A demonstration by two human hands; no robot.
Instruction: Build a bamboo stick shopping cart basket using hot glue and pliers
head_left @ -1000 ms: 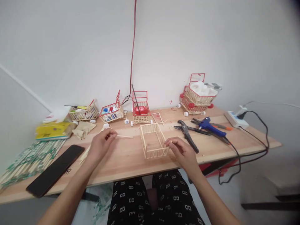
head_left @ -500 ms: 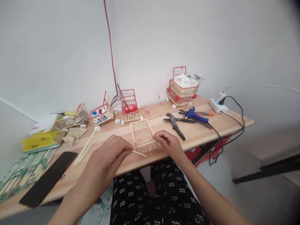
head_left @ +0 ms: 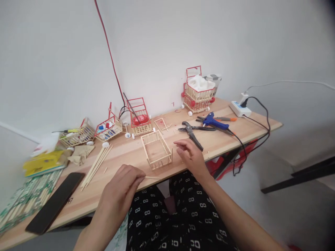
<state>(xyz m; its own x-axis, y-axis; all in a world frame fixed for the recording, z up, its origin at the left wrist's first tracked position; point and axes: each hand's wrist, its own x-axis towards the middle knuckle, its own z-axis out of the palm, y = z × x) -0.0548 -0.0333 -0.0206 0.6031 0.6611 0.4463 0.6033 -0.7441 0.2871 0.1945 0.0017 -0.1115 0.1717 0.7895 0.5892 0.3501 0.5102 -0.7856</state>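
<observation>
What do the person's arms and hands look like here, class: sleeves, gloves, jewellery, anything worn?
Both forearms are bare to the bottom edge of the picture, with no sleeve in view. The left hand and right hand wear no gloves, and no ring, watch or bracelet shows. Below them, the trousers are black with a repeating small white square print.
</observation>
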